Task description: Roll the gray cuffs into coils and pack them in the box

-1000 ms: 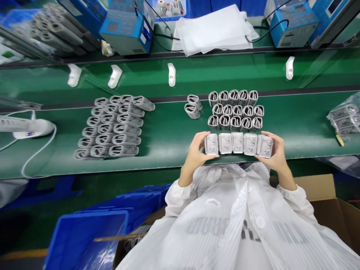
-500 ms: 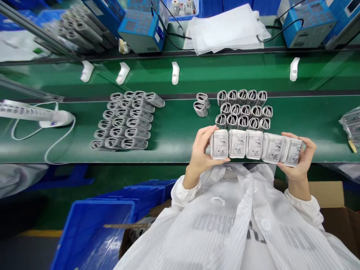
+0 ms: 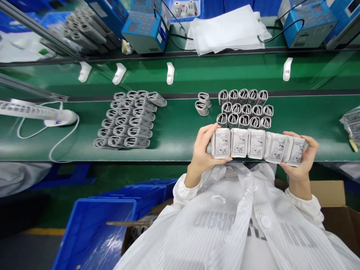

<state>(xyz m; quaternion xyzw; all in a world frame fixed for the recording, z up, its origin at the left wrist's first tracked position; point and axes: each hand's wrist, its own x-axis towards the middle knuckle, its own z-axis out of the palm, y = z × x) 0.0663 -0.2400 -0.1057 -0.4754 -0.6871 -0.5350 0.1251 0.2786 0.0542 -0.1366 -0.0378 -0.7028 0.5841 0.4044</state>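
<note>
Row of five printed rolls [image 3: 256, 145] gripped at both ends

Left: white device [image 3: 60, 118] with white cable [image 3: 66, 137], on green bench [image 3: 174, 131]. Next, a block of grey rolls [image 3: 141, 122] in close ranks. Well right of that, a loose pair of rolls [image 3: 201, 109], touching. Left hand [image 3: 201, 150]: thumb on near side, fingers on far side, closed on the leftmost printed roll. The row runs along the bench's near edge, drawings facing up, right-hand two tilted out of line. Whether it rests on the bench: cannot tell. Just beyond it, three ranks of five rolls [image 3: 246, 110], hollow ends showing. Right hand [image 3: 303, 159]: thumb and fingers gripping the rightmost printed roll. At right, well apart: plastic-wrapped bundle [image 3: 352, 123].
</note>
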